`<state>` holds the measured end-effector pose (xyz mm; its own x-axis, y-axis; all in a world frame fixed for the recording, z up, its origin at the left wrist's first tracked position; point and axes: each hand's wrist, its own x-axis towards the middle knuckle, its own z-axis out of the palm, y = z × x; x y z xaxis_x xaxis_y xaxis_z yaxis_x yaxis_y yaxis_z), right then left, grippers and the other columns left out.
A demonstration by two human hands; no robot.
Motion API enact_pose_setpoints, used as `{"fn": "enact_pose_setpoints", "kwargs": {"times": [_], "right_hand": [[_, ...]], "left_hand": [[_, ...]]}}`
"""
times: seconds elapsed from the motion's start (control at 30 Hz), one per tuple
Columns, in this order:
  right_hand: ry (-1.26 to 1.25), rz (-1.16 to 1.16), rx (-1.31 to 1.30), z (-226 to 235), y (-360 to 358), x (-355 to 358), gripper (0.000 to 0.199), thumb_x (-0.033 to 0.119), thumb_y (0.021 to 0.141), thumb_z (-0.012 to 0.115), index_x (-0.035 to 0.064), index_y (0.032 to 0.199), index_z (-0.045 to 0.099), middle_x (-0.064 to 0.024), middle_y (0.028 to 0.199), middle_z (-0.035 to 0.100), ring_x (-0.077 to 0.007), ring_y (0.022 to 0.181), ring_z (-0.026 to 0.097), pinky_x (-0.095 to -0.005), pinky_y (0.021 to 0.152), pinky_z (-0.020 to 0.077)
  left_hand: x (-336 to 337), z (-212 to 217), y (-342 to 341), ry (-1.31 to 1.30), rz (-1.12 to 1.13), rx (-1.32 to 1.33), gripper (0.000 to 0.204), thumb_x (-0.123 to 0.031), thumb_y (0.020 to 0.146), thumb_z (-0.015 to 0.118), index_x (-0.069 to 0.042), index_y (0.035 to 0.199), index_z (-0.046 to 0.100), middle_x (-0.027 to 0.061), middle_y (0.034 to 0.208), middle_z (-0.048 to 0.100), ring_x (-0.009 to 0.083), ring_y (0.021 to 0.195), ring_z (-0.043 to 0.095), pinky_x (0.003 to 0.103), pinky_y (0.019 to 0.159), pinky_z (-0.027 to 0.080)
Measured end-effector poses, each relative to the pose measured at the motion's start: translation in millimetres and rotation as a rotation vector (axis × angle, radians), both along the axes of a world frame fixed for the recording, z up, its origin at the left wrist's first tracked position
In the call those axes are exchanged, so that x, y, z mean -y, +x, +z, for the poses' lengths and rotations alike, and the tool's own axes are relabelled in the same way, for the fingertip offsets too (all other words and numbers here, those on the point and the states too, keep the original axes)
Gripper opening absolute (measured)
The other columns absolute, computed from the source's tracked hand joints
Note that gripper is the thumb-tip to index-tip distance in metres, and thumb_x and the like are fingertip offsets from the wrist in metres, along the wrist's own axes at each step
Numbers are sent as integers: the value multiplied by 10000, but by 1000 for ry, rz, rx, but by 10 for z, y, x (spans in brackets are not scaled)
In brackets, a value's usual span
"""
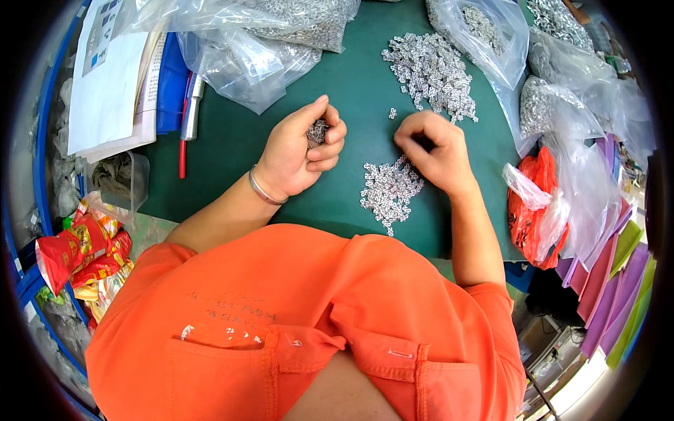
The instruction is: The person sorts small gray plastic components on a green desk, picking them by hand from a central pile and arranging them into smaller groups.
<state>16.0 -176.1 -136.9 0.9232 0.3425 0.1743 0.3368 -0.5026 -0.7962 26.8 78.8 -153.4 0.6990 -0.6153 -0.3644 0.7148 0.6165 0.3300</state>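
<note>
My left hand (291, 151) is curled, palm up, around a cluster of small silver metal pieces (317, 132) that shows between the thumb and fingers. Just beyond a small pile of similar metal pieces (388, 195), my right hand (441, 151) hangs with its fingers bent together in a pinch. Whatever those fingertips hold, if anything, is too small or hidden to make out. Farther off lies a larger heap of the same pieces (434, 77). One loose piece (392, 113) rests alone between the two heaps.
The green tabletop (239, 151) carries clear plastic bags (260, 67) of metal parts at the back left and another bag (484, 31) at the back right. Papers (112, 84), a red pen (184, 151) and a silver-barrelled tool (193, 109) lie left. A red plastic bag (530, 210) hangs right.
</note>
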Motion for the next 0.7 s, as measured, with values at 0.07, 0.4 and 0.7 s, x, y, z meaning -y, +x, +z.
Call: {"fn": "enact_pose_setpoints", "kwargs": {"times": [0.07,0.4,0.7], "right_hand": [[30,112,17,10,3,6,192,-58,801,672,18,978,675,-97,1003,689,-277,868,654,-352,790,527],[148,238,-47,30,-317,-89,307,-154,738,531,18,943,680,-112,994,673,-304,958,623,-391,896,486],[-119,-77,256,-57,97,-165,369,-116,823,525,-7,1159,631,-169,1232,618,-372,1110,572,-421,987,451]], "left_hand": [[-5,-2,-5,9,5,-5,341,-319,1078,367,-88,906,548,25,755,491,61,469,313,200,401,248],[-10,-14,-14,0,-8,-4,344,-318,1079,360,-90,903,547,25,752,498,65,465,310,202,401,255],[-3,-4,-2,2,-5,1,340,-317,1078,364,-91,900,546,26,754,502,61,464,309,202,397,249]]}}
